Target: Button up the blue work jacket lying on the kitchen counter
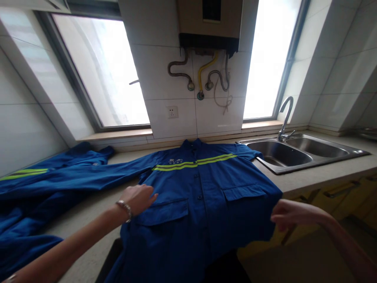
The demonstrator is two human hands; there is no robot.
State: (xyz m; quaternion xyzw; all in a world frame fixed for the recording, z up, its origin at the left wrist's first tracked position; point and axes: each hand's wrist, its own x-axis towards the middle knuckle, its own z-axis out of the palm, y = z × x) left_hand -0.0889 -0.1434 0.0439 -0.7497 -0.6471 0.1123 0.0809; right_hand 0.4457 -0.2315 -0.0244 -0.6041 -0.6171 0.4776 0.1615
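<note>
Along the table [318, 173] I have the jacket [218, 216] face up, collar toward the wall, its lower part hanging over the near edge. I judge the step in hand to be handling it while it lies spread; the next move calls for a sure hold on both sides, with the cloth kept flat. More blue clothing [59, 184] lies bunched to my left, under the jacket's outstretched sleeve. The twin-basin sink [275, 171] is on the right; I can't see the basins' full depth. My right hand [290, 214] is at the jacket's side edge, my left hand [138, 200] over its other side; both have curled fingers, but I can't tell whether either grips cloth. Flaps hide whatever the two pockets [244, 192] hold.
</note>
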